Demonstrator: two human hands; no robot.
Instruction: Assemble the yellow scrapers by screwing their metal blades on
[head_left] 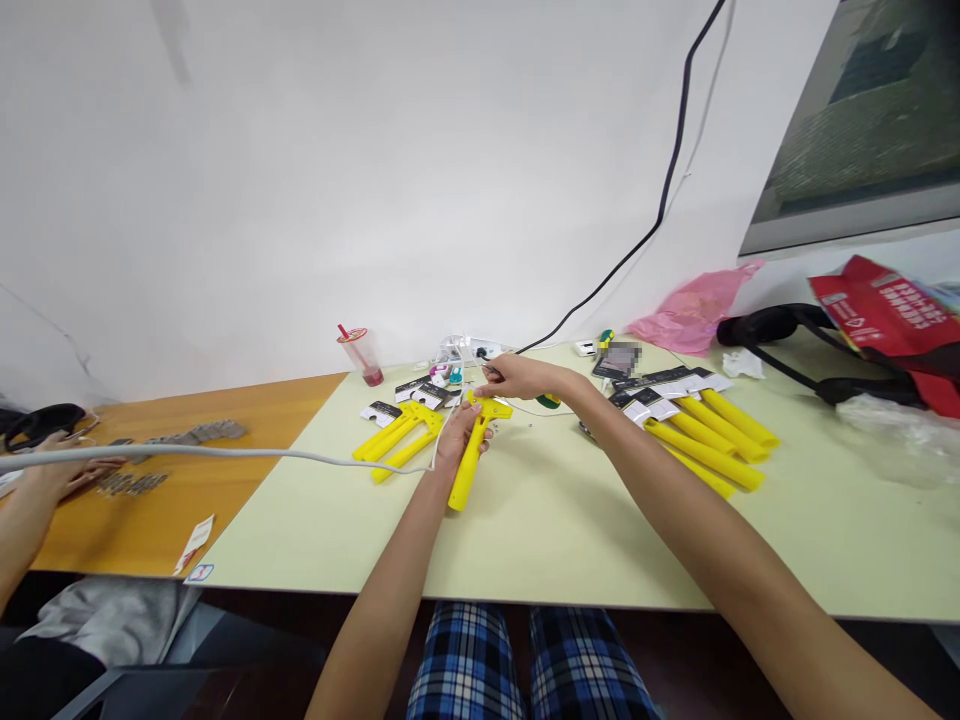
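Right now, in the head view, your left hand [455, 437] is curled round the yellow tool [468, 468], which sits over the middle of the table [600, 565] with its wide head away from you and its handle slanting back toward you. Your right hand [521, 375] arches over that head, fingers drawn in narrow; something dark shows near their tips, but whether they pinch it cannot be told. The likeliest trouble looks like a twist: if the right fingers press off-centre while the left grip is slack, the tool could turn or slip. The white cable [300, 454] runs close by your left hand, so a sideways pull might snag it and jerk your hold. Tiny bits [530, 426] lie just right of the tool, and a careless sweep could scatter them. Swinging your left hand far out could also disturb the yellow pieces [401, 437] beside it, or even tip the cup [361, 357] beyond.
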